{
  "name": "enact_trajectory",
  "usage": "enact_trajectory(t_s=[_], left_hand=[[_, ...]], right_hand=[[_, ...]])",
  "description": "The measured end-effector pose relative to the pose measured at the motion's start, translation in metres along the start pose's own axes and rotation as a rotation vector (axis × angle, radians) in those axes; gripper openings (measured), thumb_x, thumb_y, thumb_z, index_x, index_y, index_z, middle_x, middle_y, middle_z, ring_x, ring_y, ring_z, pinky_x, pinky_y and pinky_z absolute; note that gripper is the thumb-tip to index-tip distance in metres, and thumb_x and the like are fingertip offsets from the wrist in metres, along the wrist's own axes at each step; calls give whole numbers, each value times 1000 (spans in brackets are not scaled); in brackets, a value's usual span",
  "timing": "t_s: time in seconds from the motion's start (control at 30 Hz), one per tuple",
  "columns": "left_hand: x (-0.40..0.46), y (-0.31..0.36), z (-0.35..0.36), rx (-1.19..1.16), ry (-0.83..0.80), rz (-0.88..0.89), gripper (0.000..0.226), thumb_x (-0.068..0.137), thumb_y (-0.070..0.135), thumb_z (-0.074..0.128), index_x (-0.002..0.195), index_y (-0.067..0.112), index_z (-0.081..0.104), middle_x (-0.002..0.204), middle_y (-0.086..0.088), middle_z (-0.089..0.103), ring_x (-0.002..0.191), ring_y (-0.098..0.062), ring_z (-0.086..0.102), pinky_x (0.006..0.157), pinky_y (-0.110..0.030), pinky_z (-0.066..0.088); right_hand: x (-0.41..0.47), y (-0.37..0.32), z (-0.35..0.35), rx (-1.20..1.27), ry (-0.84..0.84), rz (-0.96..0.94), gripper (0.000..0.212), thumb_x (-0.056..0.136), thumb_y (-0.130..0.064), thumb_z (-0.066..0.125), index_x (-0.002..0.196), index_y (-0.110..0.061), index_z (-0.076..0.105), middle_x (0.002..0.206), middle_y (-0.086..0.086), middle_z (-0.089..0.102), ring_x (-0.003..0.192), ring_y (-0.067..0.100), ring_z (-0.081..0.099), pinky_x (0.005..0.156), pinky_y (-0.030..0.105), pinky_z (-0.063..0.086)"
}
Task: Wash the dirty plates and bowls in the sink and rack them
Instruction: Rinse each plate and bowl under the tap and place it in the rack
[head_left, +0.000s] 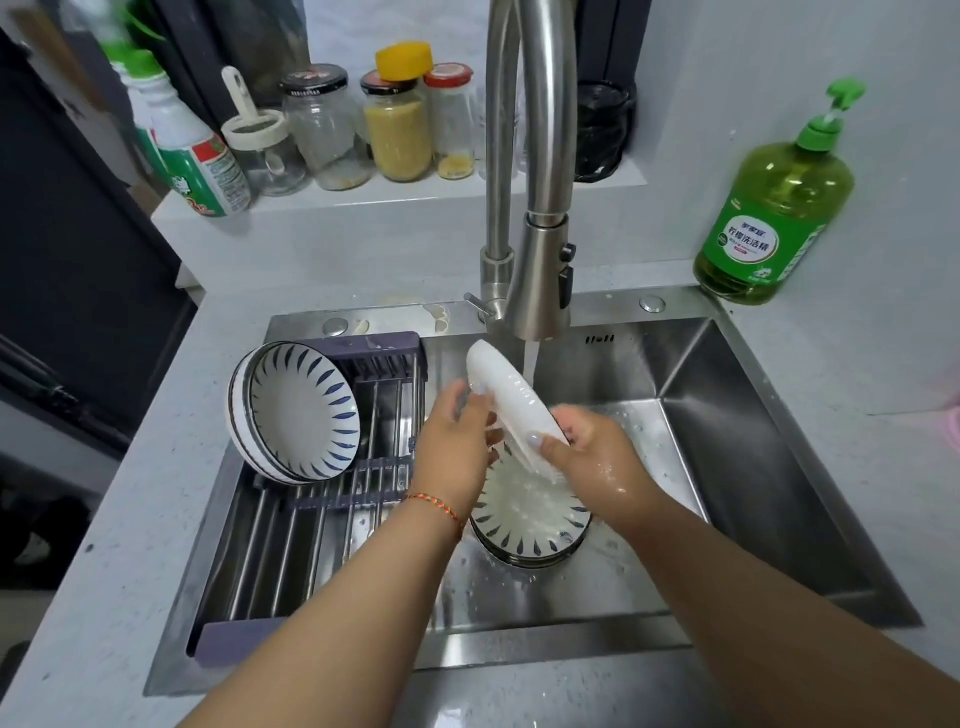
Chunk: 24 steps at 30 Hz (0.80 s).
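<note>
— Where is there room around the sink (753, 467)?

— The right half of the basin, centre-right of the frame, is bare wet steel up to its sloping wall. The left half is covered by the rack (322, 499), whose bars run to the sink's near edge; two patterned bowls (296, 415) lean on edge at its far end, centre-left.

— And the plate being washed?

— The white plate (511, 402) is tilted on edge at frame centre, its upper rim just beside the water falling from the faucet (540, 270). Right below it sits a stack of patterned plates (524, 512) on the basin floor.

— The hands?

— Left hand (457, 441) pinches the plate's left side, fingers curled behind it. Right hand (587, 447), wet, grips the lower rim with thumb on top. Both forearms reach in from the bottom of the frame.

— Anything on the tabletop (857, 467)?

— A green soap bottle (774, 208) stands at upper right, off the sink's far corner.
</note>
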<state>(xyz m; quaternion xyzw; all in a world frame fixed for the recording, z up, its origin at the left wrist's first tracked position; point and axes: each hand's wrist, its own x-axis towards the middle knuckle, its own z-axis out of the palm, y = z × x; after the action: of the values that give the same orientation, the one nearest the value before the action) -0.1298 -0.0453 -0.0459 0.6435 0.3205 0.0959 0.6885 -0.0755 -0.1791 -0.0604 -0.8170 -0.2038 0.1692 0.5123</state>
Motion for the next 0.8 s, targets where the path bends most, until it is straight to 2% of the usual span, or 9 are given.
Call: enact_trajectory(t_s=[0.07,0.13,0.2,0.3,0.37,0.43,0.5,0.63,0.8], left_hand=[[-9,-13,-11,166,37,72,22,99,30,48,118,34,56,99,9,64,86,-6,62,79,-24,50],[-18,-33,-27,437,39,174,38,99,29,47,137,26,47,118,8,61,102,-2,57,89,-16,44],[-26,-59,-43,732,25,274,46,99,33,44,143,20,42,138,1,51,128,-13,43,109,-23,27],[-38,-92,-62,1164,-8,314,68,90,51,20,148,18,34,152,-3,36,143,-21,24,118,-31,-2],[-43,-104,-71,1323,-60,252,78,87,56,8,153,17,19,160,-4,20,148,-22,10,119,-36,-10],[-44,-108,-75,1395,-110,188,73,92,55,5,155,18,2,163,-1,1,149,-18,-3,118,-36,-13],[-42,-106,-75,1393,-137,176,70,97,55,11,155,19,-4,163,1,-4,149,-16,-6,120,-37,-10],[-40,-104,-83,1380,-167,140,70,98,56,19,155,20,1,163,3,2,149,-15,1,121,-37,-4],[-42,-102,-87,1380,-179,161,69,98,55,21,155,21,4,163,3,1,149,-15,3,120,-35,-3]], right_hand=[[-3,-6,2,178,4,101,6,91,-18,63,94,-14,66,86,9,69,75,19,63,65,36,53],[-8,-10,7,344,16,195,6,91,-15,63,92,-20,66,85,5,69,76,21,66,62,38,56],[-11,-12,13,492,55,257,10,91,-11,62,89,-20,66,88,7,71,82,26,67,70,46,57],[-14,-19,21,585,107,287,11,90,-8,62,87,-17,68,89,6,72,84,24,68,76,41,56],[-15,-23,27,608,119,286,11,90,-9,63,86,-18,68,88,5,72,84,24,67,78,41,55],[-16,-30,33,613,123,263,12,90,-9,63,84,-18,69,83,2,72,78,19,68,75,39,55],[-17,-36,39,615,123,227,12,90,-9,63,82,-16,69,78,1,71,72,14,67,69,33,55],[-14,-52,49,619,124,149,12,90,-9,63,81,-15,69,75,2,70,71,13,65,65,31,53],[-3,-75,64,642,86,72,11,90,-9,63,83,-16,69,75,2,69,71,12,65,65,28,53]])
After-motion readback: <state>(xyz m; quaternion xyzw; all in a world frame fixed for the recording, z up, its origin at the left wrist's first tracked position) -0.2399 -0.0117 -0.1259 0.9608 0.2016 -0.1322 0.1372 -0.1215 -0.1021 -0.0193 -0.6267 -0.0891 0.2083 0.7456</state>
